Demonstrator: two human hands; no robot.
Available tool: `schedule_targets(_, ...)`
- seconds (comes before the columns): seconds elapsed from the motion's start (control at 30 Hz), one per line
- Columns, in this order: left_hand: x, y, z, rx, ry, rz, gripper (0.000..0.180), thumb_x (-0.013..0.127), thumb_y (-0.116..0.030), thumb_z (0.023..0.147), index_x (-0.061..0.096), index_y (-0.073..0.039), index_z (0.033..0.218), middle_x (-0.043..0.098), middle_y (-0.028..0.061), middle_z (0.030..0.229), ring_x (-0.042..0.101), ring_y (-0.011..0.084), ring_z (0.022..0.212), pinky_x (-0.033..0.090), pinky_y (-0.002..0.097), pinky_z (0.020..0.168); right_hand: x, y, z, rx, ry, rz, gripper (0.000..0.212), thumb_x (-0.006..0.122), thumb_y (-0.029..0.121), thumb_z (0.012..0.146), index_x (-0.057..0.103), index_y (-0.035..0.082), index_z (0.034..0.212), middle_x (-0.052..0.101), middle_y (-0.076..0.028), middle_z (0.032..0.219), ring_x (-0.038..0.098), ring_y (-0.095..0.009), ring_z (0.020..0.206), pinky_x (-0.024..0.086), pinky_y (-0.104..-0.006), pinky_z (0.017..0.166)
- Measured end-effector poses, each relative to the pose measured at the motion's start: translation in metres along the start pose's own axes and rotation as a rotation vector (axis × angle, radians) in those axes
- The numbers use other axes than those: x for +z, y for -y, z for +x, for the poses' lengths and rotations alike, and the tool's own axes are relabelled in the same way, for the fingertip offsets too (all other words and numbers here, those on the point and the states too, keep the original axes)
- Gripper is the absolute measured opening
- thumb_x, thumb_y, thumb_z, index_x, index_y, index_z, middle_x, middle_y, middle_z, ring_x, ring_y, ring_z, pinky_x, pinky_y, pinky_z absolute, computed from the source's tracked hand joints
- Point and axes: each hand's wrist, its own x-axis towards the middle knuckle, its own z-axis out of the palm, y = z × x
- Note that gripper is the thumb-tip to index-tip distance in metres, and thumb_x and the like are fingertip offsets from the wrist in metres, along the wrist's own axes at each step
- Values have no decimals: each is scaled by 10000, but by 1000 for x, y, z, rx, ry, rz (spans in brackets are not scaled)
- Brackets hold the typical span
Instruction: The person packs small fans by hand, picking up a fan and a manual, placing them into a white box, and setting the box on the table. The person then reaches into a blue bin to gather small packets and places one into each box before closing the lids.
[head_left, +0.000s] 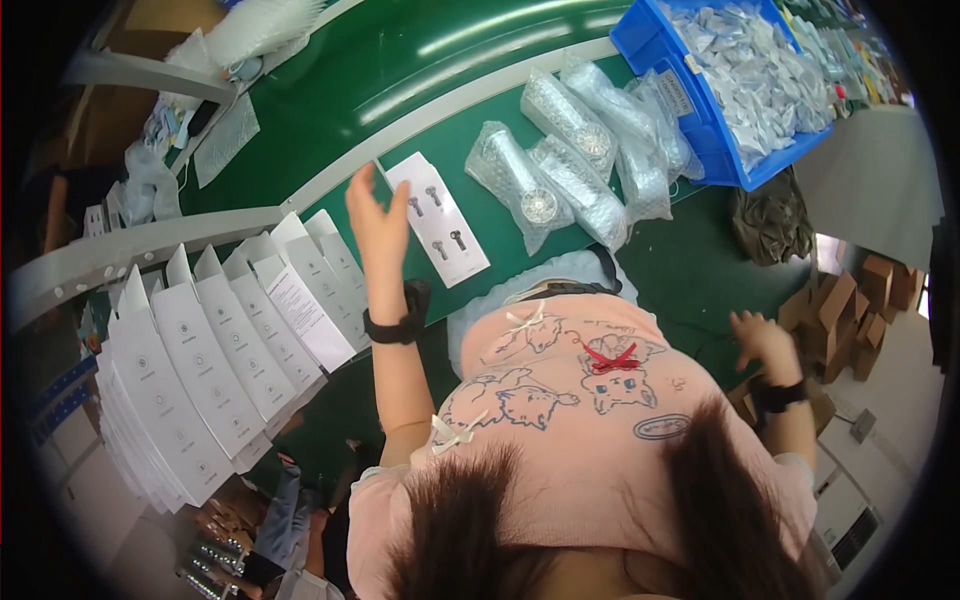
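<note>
1 white printed panel (440,222) lies on the green table (453,150), brown cartons (838,318) rightward.

A flat white carton (438,221) — its upward face printed with four small handheld devices — lies on the green table (455,140) at eleven o'clock, long edges running from eleven to five.

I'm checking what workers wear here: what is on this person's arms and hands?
The left hand and right hand are both gloveless. A wide black wristband circles the left wrist, and a matching dark band the right. The pink sleeves are short, leaving the forearms uncovered.
</note>
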Motion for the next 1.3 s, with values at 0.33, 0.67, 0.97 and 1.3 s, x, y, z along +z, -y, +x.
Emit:
schedule_targets(0.33,47,90,24,-271,159,-39,616,598,-208,809,288,-5,1301,376,193,1253,414,299,1116,339,383,943,-171,121,158,-628,-1220,287,369,515,-7,686,554,90,1039,533,-99,1078,498,-277,994,432,-350,807)
schedule_targets(0.67,12,45,-15,-31,-28,-904,577,482,-71,867,182,-52,1359,325,127,1327,352,228,1196,289,319,993,-244,164,263,-985,-1065,-639,331,602,181,676,613,226,1003,463,-55,1152,425,-267,1093,418,-345,809)
schedule_targets(0.97,0,52,-43,408,1,-480,612,557,-74,809,254,-136,1336,255,152,1372,296,314,1240,261,392,1013,-249,210,275,-333,-993,532,720,686,229,654,369,201,1300,454,-209,1099,439,-355,1079,448,-424,799)
schedule_targets(1.3,3,-15,-47,334,-120,110,647,739,-191,638,358,-82,1149,322,223,1280,399,358,1090,378,420,888,-260,196,287,-482,-745,835,970,708,189,624,85,153,1368,457,-220,1049,543,-346,910,484,-419,739)
